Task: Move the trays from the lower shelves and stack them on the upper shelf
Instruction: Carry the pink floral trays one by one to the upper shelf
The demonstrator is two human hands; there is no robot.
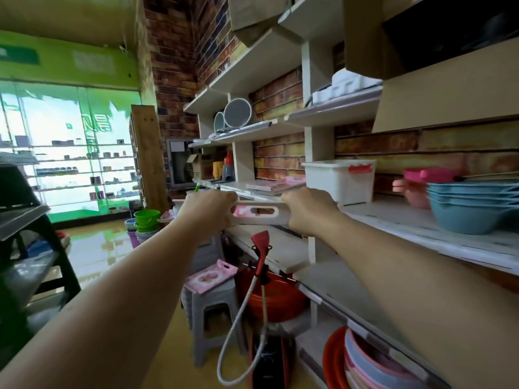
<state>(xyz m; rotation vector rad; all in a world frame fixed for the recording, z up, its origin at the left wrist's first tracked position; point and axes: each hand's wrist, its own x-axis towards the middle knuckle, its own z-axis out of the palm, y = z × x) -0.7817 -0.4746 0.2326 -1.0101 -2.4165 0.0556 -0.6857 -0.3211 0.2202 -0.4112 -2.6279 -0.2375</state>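
Gripping the cream tray point(257, 213) by its slotted handle end, left hand point(209, 210) and right hand point(307, 210) each curl tight round a corner; it hangs level before the shelf point(421, 223), white bin point(337, 178) at two o'clock, so keep it flat and slide it in at twelve

1. You have only one view: a wide-angle camera on your head.
2. It faces forward and a little down, along your two outstretched arms.
3. It is close to the shelving point(421, 228) on your right, and the shop floor point(95, 248) lies far on the left.
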